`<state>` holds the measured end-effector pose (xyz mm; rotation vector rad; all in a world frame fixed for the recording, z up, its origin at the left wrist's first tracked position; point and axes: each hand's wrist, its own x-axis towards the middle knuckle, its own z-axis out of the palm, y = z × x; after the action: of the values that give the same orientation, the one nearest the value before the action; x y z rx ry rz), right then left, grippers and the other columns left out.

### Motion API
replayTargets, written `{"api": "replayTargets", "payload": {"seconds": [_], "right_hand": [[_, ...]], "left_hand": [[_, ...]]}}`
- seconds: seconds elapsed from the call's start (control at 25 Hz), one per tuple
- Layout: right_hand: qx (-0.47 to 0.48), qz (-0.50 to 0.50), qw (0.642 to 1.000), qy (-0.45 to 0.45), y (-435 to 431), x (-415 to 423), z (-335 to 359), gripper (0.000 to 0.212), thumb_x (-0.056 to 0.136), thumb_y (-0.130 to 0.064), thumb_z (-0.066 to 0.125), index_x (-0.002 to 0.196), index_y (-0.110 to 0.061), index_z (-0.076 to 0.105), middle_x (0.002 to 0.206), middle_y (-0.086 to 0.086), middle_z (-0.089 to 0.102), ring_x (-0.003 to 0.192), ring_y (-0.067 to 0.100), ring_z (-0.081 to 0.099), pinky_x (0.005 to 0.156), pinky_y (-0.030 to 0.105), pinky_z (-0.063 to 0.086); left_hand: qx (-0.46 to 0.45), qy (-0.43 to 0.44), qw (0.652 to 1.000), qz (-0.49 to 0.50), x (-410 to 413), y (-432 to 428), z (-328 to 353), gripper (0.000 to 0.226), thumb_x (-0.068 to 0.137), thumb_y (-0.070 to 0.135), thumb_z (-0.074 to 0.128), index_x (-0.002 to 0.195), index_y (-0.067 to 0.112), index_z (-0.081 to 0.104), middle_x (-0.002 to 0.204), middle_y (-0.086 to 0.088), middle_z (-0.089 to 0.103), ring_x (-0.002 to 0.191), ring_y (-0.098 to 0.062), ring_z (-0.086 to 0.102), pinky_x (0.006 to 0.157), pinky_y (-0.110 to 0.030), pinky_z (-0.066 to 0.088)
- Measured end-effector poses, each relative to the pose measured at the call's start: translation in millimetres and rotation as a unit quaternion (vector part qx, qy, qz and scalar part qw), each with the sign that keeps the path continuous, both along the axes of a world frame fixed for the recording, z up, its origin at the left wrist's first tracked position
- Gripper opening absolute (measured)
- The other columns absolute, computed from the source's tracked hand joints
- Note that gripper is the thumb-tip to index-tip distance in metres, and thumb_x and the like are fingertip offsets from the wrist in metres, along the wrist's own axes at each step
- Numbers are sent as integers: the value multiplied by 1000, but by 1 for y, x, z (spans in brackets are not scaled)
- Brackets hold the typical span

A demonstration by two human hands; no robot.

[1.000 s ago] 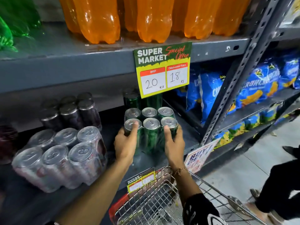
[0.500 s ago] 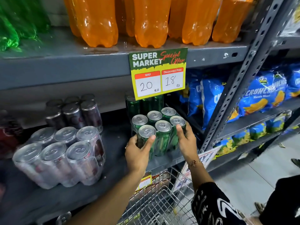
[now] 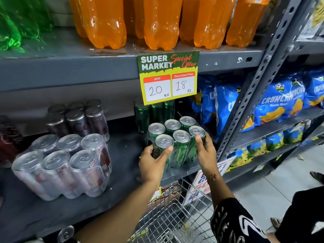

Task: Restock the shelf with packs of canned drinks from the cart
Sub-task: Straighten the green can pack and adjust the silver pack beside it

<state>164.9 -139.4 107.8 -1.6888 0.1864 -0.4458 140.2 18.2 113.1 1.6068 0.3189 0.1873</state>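
A shrink-wrapped pack of green cans (image 3: 177, 137) stands near the front edge of the grey middle shelf (image 3: 122, 174), slightly turned. My left hand (image 3: 153, 163) grips its near left corner, thumb across the front can. My right hand (image 3: 206, 153) holds its right side, fingers on the right front can. Behind it stands another green can pack (image 3: 154, 113), partly hidden by a price card (image 3: 169, 77). The wire cart (image 3: 175, 216) is below my arms; no packs show in its visible part.
Two packs of dark red cans (image 3: 64, 165) (image 3: 78, 118) fill the shelf's left side. Orange bottles (image 3: 157, 21) stand on the shelf above. A slotted steel upright (image 3: 259, 81) borders the right, with blue snack bags (image 3: 280, 104) beyond. Another person's dark clothing (image 3: 306, 213) is at lower right.
Both hands have slid the green pack to the right and deeper onto the shelf, turning it slightly. The view has shifted with them.
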Motion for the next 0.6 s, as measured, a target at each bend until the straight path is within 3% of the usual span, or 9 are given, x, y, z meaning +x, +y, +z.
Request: {"api": "replayTargets", "payload": {"seconds": [0.12,0.24,0.28,0.36,0.44,0.52,0.6], "right_hand": [[-2,22,1000,9,-1,-1,1,44,96,-35,48,137,-20,45,137,5,56,127,21,51,111,48,39],[-55,-15,998,23,10,-11,7,52,96,-42,46,142,-18,39,147,9,46,136,23,42,116,47,32],[-92,-59,994,25,20,-18,10,55,97,-40,45,144,-14,36,151,12,40,140,25,35,118,45,27],[-160,-133,978,-24,53,-35,16,51,97,-34,43,139,-5,41,149,17,40,143,27,30,120,41,22],[-209,-73,967,-126,102,-53,25,40,96,-29,45,124,-2,56,132,17,57,131,25,45,114,35,32],[-219,30,960,-173,159,-63,23,33,92,-24,49,108,0,65,112,17,69,114,27,59,103,30,41],[-210,104,960,-154,213,-77,24,37,90,-26,52,112,0,65,117,18,68,115,29,61,102,22,36]], "left_hand": [[5,16,1000,-2,0,0,1,97,43,77,67,117,15,62,113,-5,71,106,-23,66,94,-45,53],[6,23,999,-27,-6,1,7,103,51,82,59,131,16,54,131,-6,62,121,-23,57,105,-44,46],[8,13,999,-36,-11,3,12,98,61,79,58,135,16,49,138,-7,56,128,-23,52,112,-40,39],[61,-45,997,-23,-21,16,30,66,88,52,52,139,11,44,146,-8,47,137,-21,40,115,-28,26],[148,-182,972,27,-35,48,50,44,96,31,44,130,4,53,139,-6,53,135,-19,42,112,-24,26],[218,-294,926,96,-49,99,54,37,95,23,42,117,0,62,127,-2,58,131,-15,42,114,-21,28],[271,-307,895,176,-56,157,42,34,94,18,42,112,-1,64,125,-4,60,131,-15,39,114,-14,23]]}}
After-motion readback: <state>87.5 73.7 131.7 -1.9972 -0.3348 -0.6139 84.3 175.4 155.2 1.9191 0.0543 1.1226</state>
